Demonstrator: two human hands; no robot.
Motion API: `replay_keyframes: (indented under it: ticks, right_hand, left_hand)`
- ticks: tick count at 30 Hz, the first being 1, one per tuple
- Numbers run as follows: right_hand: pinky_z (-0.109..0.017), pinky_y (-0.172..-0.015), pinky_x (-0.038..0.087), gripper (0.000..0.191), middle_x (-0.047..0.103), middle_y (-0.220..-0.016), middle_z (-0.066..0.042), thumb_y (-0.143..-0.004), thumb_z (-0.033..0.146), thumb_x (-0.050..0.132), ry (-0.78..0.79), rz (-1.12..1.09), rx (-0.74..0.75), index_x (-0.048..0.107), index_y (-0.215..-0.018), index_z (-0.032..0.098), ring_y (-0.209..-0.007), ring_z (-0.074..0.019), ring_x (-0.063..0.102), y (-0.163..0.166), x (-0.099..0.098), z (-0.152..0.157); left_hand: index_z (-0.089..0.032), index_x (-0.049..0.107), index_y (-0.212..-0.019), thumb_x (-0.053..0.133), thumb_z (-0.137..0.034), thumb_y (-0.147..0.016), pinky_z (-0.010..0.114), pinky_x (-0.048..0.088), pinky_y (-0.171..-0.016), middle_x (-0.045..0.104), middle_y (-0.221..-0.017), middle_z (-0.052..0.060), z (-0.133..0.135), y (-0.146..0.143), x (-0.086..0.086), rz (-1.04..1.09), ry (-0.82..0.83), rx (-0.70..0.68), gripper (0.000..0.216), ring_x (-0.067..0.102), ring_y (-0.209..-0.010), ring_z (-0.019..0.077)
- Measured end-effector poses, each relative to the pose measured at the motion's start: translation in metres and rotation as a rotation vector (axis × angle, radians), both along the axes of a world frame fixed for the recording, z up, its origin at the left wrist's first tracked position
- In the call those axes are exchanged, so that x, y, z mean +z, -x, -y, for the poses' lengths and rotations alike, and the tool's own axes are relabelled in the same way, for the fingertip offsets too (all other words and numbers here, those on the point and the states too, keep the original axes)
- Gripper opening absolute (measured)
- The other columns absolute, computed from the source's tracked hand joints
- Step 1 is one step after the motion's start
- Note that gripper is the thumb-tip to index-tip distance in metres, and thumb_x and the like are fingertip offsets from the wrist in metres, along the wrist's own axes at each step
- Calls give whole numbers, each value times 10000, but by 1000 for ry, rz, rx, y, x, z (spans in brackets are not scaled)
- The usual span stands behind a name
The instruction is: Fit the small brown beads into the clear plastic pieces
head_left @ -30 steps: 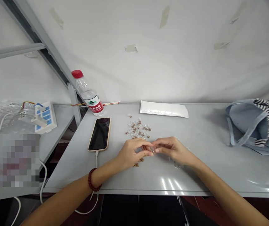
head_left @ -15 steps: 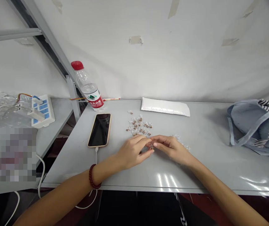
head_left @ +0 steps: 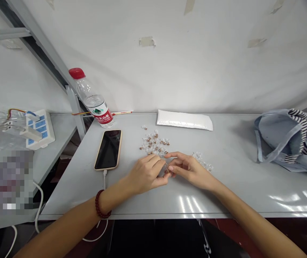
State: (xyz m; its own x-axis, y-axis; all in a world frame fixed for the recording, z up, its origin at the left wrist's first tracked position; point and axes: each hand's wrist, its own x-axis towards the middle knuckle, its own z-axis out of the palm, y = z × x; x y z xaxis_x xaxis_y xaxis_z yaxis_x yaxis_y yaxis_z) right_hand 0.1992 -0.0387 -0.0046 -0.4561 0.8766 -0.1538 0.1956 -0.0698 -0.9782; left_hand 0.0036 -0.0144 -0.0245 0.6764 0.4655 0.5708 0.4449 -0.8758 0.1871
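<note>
A tiny clear bottle with a brown, cork-like end (head_left: 167,171) is pinched between the fingertips of both hands, low over the grey table. My left hand (head_left: 146,174), a dark red bead bracelet on its wrist, closes on it from the left. From the right, my right hand (head_left: 191,171) grips it with thumb and fingers; part of the bottle is hidden. Just beyond the hands lies a loose heap of similar tiny bottles (head_left: 154,143) with brown ends. Beside my right hand is a scatter of small clear pieces (head_left: 204,163), too small to make out exactly.
A phone (head_left: 108,149) on a white cable lies left of the hands, with a water bottle (head_left: 99,111) behind it. At the wall rests a white padded envelope (head_left: 185,120). A blue cloth bag (head_left: 279,139) sits far right; a power strip (head_left: 42,129) is far left.
Both hands stay together, and the tiny bottle between their fingertips has turned and sits slightly lower. The whole view has shifted a little, so the table's things appear farther left.
</note>
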Motion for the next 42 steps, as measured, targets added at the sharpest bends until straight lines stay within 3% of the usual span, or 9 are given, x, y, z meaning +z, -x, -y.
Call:
replay_keyframes:
  ticks: [6,11,16,21,24,26,31,36,42]
  right_hand:
    - [-359,-733,523,318,704,-847,-60,-884,374,541,-184,134,-174,546,-1142,187,-759,-182,650,-21,1,-5]
    - [-352,-680,509,244,699,-910,-83,-879,377,535,-475,448,-430,620,-1016,194,-793,-212,653,-45,-1,-14]
    - [-344,-644,489,208,666,-862,-73,-895,338,494,-656,628,-447,654,-897,206,-735,-199,614,-61,-5,-21]
    - [-349,-655,487,200,652,-962,-77,-864,292,519,-578,691,-372,675,-953,203,-733,-189,616,-70,-10,-24]
    - [-347,-662,487,204,656,-962,-76,-857,270,515,-559,696,-360,683,-946,198,-732,-185,614,-74,-11,-25]
    - [-351,-668,486,205,661,-956,-76,-848,259,516,-548,695,-352,689,-942,200,-732,-187,615,-77,-13,-26]
    - [-348,-667,483,210,667,-941,-62,-834,242,534,-457,748,-298,702,-956,213,-710,-182,604,-82,-18,-27]
    - [-350,-680,487,221,664,-935,-57,-840,210,514,-431,752,-267,710,-943,218,-705,-177,598,-80,-19,-28]
    - [-352,-697,496,251,663,-898,-54,-832,171,480,-445,717,-256,714,-910,215,-721,-180,604,-76,-12,-26]
  left_hand:
    - [-140,577,-778,522,-246,-836,300,459,-585,577,-662,41,-17,13,-2,-38,41,177,132,522,-616,166]
    - [-83,588,-1033,511,-243,-890,385,490,-779,624,-928,124,-29,16,-8,-139,91,295,228,540,-897,248]
    - [-61,530,-1181,485,-181,-900,423,469,-873,615,-1012,134,-28,16,-7,-52,150,314,308,498,-997,259]
    - [-130,613,-990,465,-135,-874,352,484,-797,634,-851,65,-23,20,7,38,383,168,189,566,-852,197]
    - [-165,629,-898,517,-165,-846,292,479,-742,639,-790,17,-18,25,18,-49,618,-4,124,584,-739,149]
    - [-181,633,-900,563,-213,-830,286,474,-756,642,-843,17,-15,28,23,-122,699,-66,104,591,-786,155]
    - [-191,637,-1007,551,-266,-853,276,473,-708,598,-984,47,-9,29,23,-272,778,-101,192,597,-774,152]
    - [-167,628,-873,491,-179,-872,263,466,-687,590,-872,31,-5,23,22,-302,740,-112,138,585,-724,138]
    - [-167,602,-837,474,-173,-880,224,466,-596,555,-872,17,-3,22,25,-241,830,-107,135,562,-609,92]
